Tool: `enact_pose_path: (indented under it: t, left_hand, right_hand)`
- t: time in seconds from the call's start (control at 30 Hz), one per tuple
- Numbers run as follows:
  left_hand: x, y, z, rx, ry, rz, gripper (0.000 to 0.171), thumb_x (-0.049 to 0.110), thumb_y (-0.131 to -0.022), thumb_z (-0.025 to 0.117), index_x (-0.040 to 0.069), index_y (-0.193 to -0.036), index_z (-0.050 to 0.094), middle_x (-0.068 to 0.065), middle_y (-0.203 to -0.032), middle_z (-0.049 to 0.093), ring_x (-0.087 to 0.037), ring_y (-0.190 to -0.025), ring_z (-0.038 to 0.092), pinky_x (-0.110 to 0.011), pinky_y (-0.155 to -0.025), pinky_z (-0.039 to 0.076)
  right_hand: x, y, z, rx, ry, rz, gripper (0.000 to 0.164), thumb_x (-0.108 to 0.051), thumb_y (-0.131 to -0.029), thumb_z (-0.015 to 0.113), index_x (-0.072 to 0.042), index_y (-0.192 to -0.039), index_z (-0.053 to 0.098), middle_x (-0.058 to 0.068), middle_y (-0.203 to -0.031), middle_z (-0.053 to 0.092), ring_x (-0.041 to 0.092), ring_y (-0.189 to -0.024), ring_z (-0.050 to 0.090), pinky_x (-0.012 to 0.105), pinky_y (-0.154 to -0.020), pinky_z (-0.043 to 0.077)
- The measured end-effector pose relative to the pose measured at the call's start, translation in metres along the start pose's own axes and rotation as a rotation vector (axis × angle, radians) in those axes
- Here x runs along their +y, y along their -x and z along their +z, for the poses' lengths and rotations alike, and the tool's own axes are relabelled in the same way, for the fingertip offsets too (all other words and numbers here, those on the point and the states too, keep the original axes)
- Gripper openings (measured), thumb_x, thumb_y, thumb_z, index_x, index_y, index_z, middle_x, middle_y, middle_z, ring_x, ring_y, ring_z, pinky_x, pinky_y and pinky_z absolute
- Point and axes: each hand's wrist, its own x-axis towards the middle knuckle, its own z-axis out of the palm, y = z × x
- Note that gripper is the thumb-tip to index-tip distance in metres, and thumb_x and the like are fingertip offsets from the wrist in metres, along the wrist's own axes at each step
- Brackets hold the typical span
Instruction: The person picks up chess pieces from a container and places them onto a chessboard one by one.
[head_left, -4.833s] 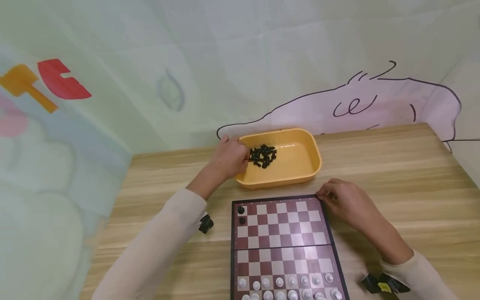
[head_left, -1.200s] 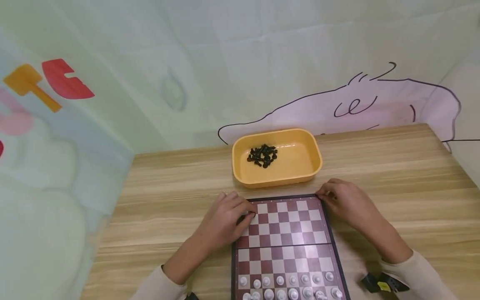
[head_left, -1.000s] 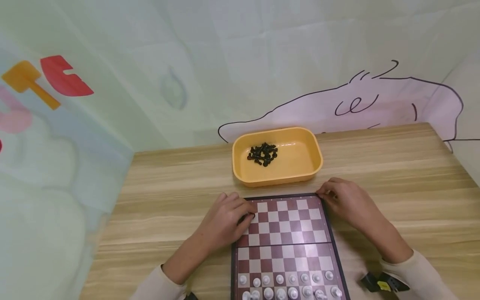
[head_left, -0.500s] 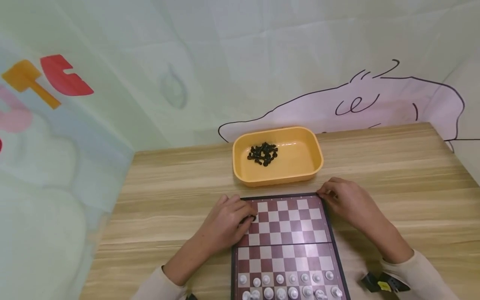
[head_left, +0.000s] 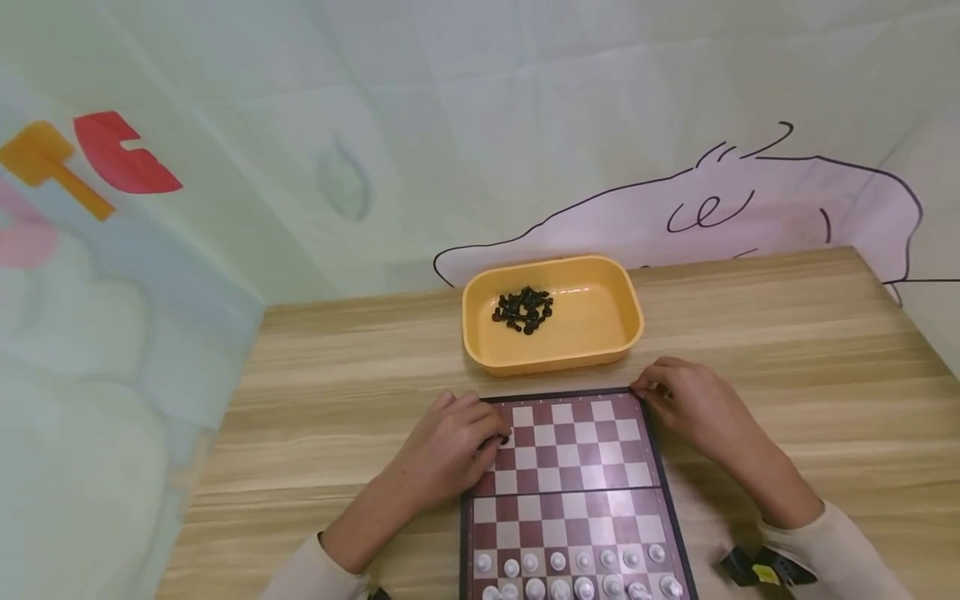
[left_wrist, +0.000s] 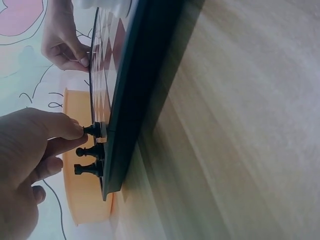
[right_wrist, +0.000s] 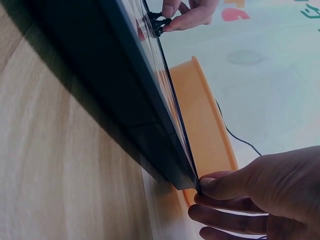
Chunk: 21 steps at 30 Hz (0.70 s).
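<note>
My left hand pinches a small black chess piece between thumb and fingertips; its top is covered by the fingers. That piece stands at the chessboard's left edge, near the far corner. Beside it, in the left wrist view, are a black pawn and a black rook. The head view has both of them hidden behind the left hand. At the far right corner of the chessboard, my right hand pinches the rim between thumb and forefinger.
Behind the board sits a yellow tray with a heap of black chess pieces at its left side. White chess pieces stand in two rows at the near end. A printed cloth backdrop rises behind the wooden table.
Earlier my left hand was at the tray; it has come down to the board's left edge with a black chess piece. In the last second it has barely shifted. The right hand stays at the corner.
</note>
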Motion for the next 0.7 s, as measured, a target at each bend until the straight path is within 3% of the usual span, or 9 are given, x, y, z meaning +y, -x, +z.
enact_pose_path:
  t: [0.37,0.7]
  left_hand:
    - [0.002,-0.003,-0.004,-0.007,-0.009,0.013,0.012,0.018,-0.081,0.068,0.019,-0.093,0.07,0.009,-0.094,0.066,-0.006,-0.086,0.047,-0.025,-0.068,0.03]
    - [-0.003,-0.011,-0.016,0.02,0.01,0.008,0.01,0.02,-0.082,0.069,0.021,-0.091,0.07,0.011,-0.094,0.064,-0.007,-0.089,0.047,-0.027,-0.068,0.03]
  right_hand:
    - [0.0,0.001,-0.001,-0.011,0.001,0.017,0.011,-0.008,-0.078,0.073,-0.016,-0.085,0.071,-0.004,-0.083,0.064,0.013,-0.073,0.056,0.035,-0.065,0.049]
    - [0.001,0.003,-0.001,0.031,0.011,-0.023,0.01,-0.01,-0.079,0.071,-0.017,-0.085,0.072,-0.004,-0.084,0.067,0.013,-0.073,0.059,0.037,-0.064,0.049]
